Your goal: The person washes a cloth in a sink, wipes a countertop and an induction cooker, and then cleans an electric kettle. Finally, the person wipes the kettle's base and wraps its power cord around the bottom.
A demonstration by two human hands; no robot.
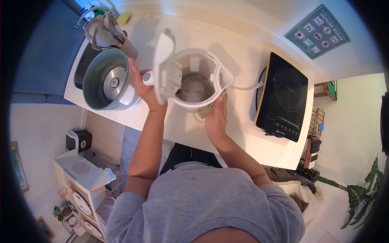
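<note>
A white electric kettle is held over the counter with its lid swung up. Its mouth faces me, and the metal bottom shows inside. My left hand is closed around the kettle's handle, on the left behind the raised lid. Low on the right, my right hand presses against the kettle's outer wall beneath the spout. A pale greenish cloth, partly hidden and blurred, is between those fingers and the kettle. Close to my left hand stands a grey-green pot with a round metal plate in its bottom.
A black induction cooktop lies on the right of the white counter, with a cord beside it. At the back left, a holder of utensils stands near the sink and a yellow sponge. A house-rules sign hangs behind.
</note>
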